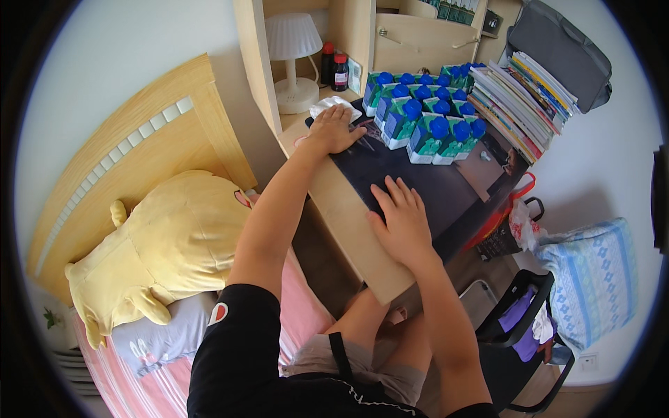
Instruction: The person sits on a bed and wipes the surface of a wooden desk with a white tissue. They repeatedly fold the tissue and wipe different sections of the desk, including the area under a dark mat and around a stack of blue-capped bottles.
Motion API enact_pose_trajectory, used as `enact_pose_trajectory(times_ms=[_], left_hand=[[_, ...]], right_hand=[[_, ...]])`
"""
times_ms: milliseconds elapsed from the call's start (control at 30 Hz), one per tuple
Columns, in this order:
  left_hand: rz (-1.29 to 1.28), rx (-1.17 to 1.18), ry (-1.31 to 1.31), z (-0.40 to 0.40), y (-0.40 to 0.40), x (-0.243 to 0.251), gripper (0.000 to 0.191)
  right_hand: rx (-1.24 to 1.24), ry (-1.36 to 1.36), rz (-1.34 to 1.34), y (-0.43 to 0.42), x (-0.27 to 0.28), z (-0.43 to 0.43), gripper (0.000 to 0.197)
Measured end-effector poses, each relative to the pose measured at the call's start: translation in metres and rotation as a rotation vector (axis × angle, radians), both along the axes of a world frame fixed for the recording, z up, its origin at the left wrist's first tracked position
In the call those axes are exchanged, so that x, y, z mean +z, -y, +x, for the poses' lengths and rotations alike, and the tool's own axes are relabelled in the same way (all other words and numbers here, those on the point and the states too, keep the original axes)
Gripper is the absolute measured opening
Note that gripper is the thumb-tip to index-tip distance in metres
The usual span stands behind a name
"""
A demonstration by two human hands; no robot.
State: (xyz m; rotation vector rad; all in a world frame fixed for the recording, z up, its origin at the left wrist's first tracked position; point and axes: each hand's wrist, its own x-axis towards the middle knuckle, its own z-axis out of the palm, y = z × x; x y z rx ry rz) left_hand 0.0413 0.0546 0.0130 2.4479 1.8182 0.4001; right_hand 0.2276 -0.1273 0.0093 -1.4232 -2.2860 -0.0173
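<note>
My left hand (336, 130) lies flat near the desk's left edge, its fingers over a crumpled white tissue (353, 108) and its thumb apart. Whether the fingers grip the tissue cannot be told. Palm down by the front edge, my right hand (405, 224) rests on the dark desk mat (444, 201) with spread fingers and nothing in it. Beyond both hands, several green and white drink cartons (398, 123) with blue caps stand upright in close rows on the mat. The pale wooden desk (360, 235) shows along the mat's front edge.
A white lamp (293, 39) and capped bottles (340, 73) occupy the left shelf. Stacked books (515, 107) and a grey bag (559, 52) stand at right. A yellow plush toy (172, 235) lies on the bed at left; a black chair (515, 360) stands at lower right.
</note>
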Motion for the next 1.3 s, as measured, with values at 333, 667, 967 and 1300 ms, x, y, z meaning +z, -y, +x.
enact_pose_trajectory(times_ms=[333, 667, 967, 1300], left_hand=[[0.042, -0.032, 0.015, 0.008, -0.066, -0.008, 0.060], [0.133, 0.028, 0.025, -0.023, -0.021, -0.019, 0.053], [0.148, 0.246, -0.024, -0.034, 0.044, -0.018, 0.062], [0.091, 0.195, -0.059, -0.029, 0.105, -0.008, 0.064]], right_hand=[[0.018, -0.042, -0.019, 0.002, 0.007, -0.002, 0.046], [0.009, -0.052, -0.015, -0.003, -0.001, 0.001, 0.045], [-0.001, -0.046, -0.014, -0.006, -0.007, 0.003, 0.045], [-0.006, -0.040, -0.016, -0.008, -0.008, 0.000, 0.045]])
